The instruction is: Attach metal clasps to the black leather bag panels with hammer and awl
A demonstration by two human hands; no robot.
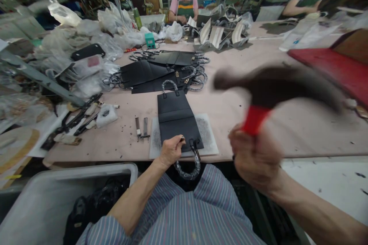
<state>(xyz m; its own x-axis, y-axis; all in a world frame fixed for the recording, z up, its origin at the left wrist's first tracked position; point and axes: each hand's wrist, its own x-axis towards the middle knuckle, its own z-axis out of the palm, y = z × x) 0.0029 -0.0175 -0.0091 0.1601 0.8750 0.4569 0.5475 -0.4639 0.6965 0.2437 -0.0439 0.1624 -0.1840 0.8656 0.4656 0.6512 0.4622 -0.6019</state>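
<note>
My right hand (255,157) is wrapped round the red handle of a claw hammer (276,84), raised and blurred by motion. My left hand (171,151) is closed in a pinch above the near end of a black leather bag panel (175,109). From its fingertips pokes the shiny end of a small metal tool (182,138), mostly hidden. The panel lies on a white board (209,134), with a plastic-wrapped handle at each end. Its near handle (188,174) hangs over the table edge, close to my left hand.
Two metal tools (145,127) lie left of the board. Behind it are stacked black panels (149,71) with wrapped handles. A grey bin (86,172) stands at lower left, plastic bags (106,23) behind. A person (184,5) sits across the table; another is at far right.
</note>
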